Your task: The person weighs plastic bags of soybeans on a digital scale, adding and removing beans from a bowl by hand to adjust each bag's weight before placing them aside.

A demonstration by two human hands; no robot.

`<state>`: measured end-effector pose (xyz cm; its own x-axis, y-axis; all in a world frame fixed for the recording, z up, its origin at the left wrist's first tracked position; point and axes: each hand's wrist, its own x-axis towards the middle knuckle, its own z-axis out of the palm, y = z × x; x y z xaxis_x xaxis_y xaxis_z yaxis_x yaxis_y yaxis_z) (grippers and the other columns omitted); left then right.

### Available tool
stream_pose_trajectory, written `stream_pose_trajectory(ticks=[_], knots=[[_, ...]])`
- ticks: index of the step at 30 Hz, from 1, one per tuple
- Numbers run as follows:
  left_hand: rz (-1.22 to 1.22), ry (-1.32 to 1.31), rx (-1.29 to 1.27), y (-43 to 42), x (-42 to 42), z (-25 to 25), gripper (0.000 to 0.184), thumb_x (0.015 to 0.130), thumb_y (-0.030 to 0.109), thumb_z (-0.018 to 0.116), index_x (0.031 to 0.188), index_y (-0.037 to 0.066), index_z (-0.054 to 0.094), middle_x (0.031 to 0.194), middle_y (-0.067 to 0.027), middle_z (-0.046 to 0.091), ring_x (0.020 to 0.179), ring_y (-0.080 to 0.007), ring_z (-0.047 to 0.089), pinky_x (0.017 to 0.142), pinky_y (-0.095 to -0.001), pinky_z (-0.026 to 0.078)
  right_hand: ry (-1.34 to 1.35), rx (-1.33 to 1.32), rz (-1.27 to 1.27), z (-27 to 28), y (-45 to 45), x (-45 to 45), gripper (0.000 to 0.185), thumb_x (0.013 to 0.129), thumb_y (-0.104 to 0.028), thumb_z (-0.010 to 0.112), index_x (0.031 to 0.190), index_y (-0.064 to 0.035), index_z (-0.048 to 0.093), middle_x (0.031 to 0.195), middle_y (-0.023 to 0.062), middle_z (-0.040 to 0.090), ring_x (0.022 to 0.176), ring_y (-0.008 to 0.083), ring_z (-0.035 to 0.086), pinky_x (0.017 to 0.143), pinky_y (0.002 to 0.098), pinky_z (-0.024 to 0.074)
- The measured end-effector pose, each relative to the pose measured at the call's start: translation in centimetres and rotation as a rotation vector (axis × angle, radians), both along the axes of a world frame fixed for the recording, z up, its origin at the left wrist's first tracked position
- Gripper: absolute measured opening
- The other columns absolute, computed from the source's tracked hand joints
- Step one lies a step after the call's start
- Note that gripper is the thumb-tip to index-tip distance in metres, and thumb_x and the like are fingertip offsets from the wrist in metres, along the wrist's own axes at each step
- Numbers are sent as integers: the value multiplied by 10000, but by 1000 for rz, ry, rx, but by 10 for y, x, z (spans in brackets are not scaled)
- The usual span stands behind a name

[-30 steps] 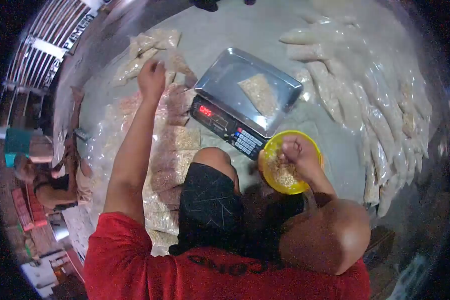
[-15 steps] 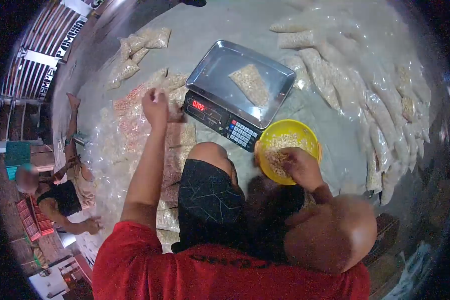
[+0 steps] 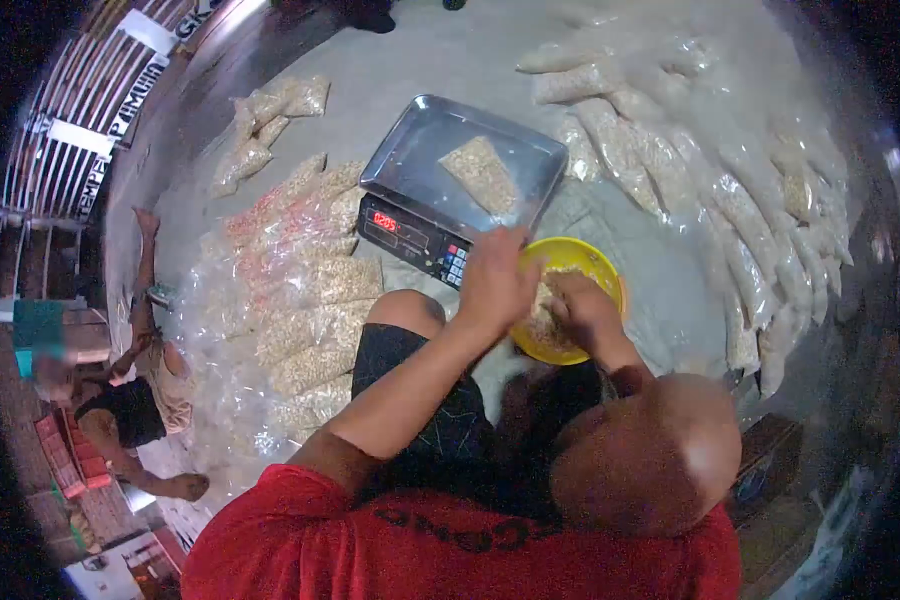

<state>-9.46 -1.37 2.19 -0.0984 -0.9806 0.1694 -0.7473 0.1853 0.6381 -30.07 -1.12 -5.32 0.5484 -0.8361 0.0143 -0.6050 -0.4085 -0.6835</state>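
My left hand [image 3: 500,280] is over the front right corner of the digital scale [image 3: 400,228], beside the yellow bowl's left rim. Its thumb stands apart from the fingers, and nothing shows in it. Inside the yellow bowl [image 3: 598,255], my right hand [image 3: 585,308] has its fingers curled down among small pale nut-like pieces [image 3: 545,335]. What those fingers hold is hidden. On the scale's steel pan [image 3: 410,150] lies a filled clear plastic bag [image 3: 480,175]. The red display seems to read 0205.
Filled bags [image 3: 320,310] lie in rows left of my knee, beside loose clear plastic [image 3: 225,370]. More bags [image 3: 270,115] lie at the back left. Many long filled bags [image 3: 640,150] cover the right side. Another person [image 3: 135,410] sits at the far left.
My left hand has moved right, from the bags left of the scale to the bowl's left edge. My right hand stays in the bowl. The view has shifted slightly.
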Motion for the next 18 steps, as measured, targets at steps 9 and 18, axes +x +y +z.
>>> stream_pose_trajectory(ticks=[9,18], knots=[[275,-84,-253,-25,8,-34,479,843,222,771,1209,0,558,1122,-222,596,1071,-437,580,902,-529,459,172,-52,166,-54,12,13,327,857,-189,729,1152,-53,694,979,192,655,921,386,669,829,480,554],[401,74,-115,-39,0,-30,278,909,200,689,1110,11,654,917,-194,685,835,-415,666,782,-509,516,-501,793,-344,-40,10,-16,265,986,-224,689,1168,-32,708,1068,90,711,1009,196,694,859,348,555]])
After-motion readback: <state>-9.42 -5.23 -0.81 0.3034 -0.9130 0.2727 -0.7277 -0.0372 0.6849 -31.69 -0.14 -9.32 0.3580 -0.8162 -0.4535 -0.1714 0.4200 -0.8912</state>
